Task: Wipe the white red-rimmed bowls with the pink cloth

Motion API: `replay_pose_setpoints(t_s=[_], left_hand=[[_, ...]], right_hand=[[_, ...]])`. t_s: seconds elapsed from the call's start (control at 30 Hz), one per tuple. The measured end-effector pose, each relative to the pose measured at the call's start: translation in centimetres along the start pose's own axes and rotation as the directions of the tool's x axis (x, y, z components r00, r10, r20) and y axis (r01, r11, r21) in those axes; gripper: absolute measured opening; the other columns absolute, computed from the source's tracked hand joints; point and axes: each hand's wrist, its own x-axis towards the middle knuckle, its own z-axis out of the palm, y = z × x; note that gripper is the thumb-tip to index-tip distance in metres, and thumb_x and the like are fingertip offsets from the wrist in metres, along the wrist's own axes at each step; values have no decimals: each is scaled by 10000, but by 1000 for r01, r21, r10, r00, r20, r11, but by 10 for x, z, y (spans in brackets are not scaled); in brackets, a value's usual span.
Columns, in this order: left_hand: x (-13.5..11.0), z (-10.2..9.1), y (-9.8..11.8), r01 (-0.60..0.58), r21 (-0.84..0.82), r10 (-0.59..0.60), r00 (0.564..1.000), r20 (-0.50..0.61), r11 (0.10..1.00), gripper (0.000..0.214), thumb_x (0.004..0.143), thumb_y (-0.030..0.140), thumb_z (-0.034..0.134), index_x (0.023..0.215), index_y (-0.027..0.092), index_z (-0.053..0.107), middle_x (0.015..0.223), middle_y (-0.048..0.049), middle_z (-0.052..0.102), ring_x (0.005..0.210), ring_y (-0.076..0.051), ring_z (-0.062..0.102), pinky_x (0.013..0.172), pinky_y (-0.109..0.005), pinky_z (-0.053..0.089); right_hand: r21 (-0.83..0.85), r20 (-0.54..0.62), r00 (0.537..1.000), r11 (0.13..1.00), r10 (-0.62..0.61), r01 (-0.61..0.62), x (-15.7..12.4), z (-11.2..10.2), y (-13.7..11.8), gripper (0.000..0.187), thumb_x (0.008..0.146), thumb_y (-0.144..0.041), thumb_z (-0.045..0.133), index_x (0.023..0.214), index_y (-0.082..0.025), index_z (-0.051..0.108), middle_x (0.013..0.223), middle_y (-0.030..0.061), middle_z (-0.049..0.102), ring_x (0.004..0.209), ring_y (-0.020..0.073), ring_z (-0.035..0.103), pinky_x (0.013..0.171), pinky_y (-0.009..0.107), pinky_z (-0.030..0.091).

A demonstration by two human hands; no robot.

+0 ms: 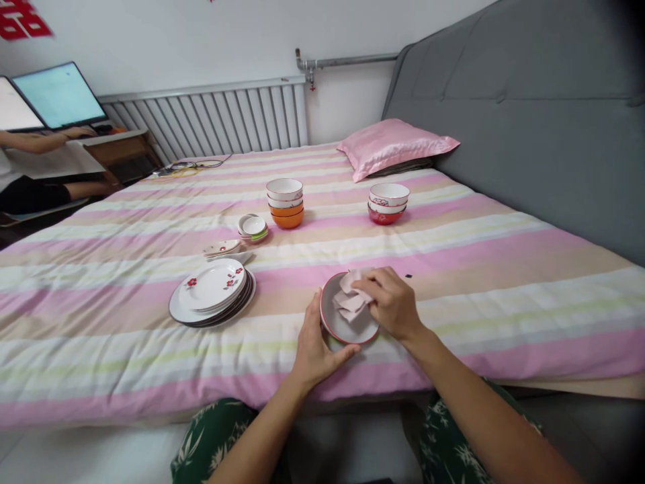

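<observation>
A white bowl (361, 329) with a red rim is tilted toward me near the front edge of the bed. My left hand (317, 346) grips it from the left, thumb along the lower rim and fingers round the outside. Pinched in my right hand (393, 302) is a crumpled pale pink cloth (349, 302), pressed against the inside of the bowl near its upper right. The bowl's underside and the fingertips of my left hand are hidden.
Plates (211, 286) are stacked at left, with small dishes (222, 248) and little bowls (252, 226) behind them. Two bowl stacks, one orange-based (286, 214) and one red-based (387, 212), stand farther back. A pink pillow (393, 144) lies near the grey headboard (529, 121). Another person's arm (40, 141) is far left.
</observation>
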Motion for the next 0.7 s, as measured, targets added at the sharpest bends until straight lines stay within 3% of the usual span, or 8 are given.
replay_pose_setpoints(t_s=[0.1,0.27,0.5,0.7], left_hand=[[0,1,-1,-4,-14,3,1000,-22,1000,1089,644,507,753,1462,217,95,1484,-188,276,1385,-356,254,1105,-556,269],[0,2,-2,11,-18,-11,1000,-24,1000,1090,634,514,758,1457,216,108,1478,-194,280,1377,-360,267,1094,-553,287],[1,0,3,2,-30,-2,1000,1,1000,1007,663,503,742,1438,224,165,1464,-181,309,1363,-346,302,1094,-539,298],[2,2,6,-13,-22,13,1000,-5,1000,993,673,504,733,1441,235,163,1443,-168,336,1351,-338,319,1091,-533,308]], right_hand=[[-102,143,989,994,-27,42,-2,10,-7,417,750,-23,471,1054,-221,678,1066,74,626,957,227,508,800,325,391],[-172,256,966,983,-17,63,-1,16,-16,342,849,-85,455,1117,-178,645,1192,84,612,1062,245,479,853,357,365],[-248,426,904,966,37,77,0,18,-24,342,882,-111,455,1198,-137,584,1157,123,633,1024,268,516,825,382,374],[-297,508,847,955,155,4,0,15,-32,338,896,-104,391,1181,-125,572,1116,148,635,954,266,597,749,356,432]])
